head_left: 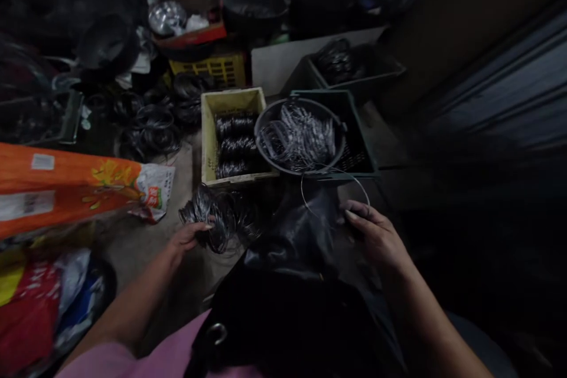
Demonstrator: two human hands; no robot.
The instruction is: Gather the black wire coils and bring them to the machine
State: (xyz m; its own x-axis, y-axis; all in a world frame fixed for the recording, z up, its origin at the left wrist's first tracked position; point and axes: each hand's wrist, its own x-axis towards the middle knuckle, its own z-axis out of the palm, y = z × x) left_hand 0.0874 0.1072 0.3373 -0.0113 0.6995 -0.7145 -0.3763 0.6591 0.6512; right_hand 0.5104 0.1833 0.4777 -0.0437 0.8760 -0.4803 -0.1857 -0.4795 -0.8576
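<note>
**Both hands on wire rings over a dark, crowded floor**

The left hand (188,237) closes its grip on a bundle of dark wire rings (219,218), thumb and fingers wrapped over the near side of the stack; the bundle rests low, just in front of the cream crate (208,130). The right hand (376,236) pinches a single thin wire hoop (335,170) between its fingertips, the hoop arching up and away from the hand towards the round basin (266,115). A black plastic sheet (305,230) lies crumpled between the two hands and spreads towards the person's lap.

The cream crate holds rows of bundled dark rings (235,144) lying on their sides. Touching its right side, the round basin is full of loose silvery rings (301,136) and sits tilted in a green crate (354,124). Behind that, a second green crate (376,68) carries a dark heap of rings in its far left corner. More dark rings (153,124) lie spread on the floor to the left of the cream crate, with a yellow crate (221,68) beyond them. An orange printed bag (66,189) lies along the left edge of the floor.
</note>
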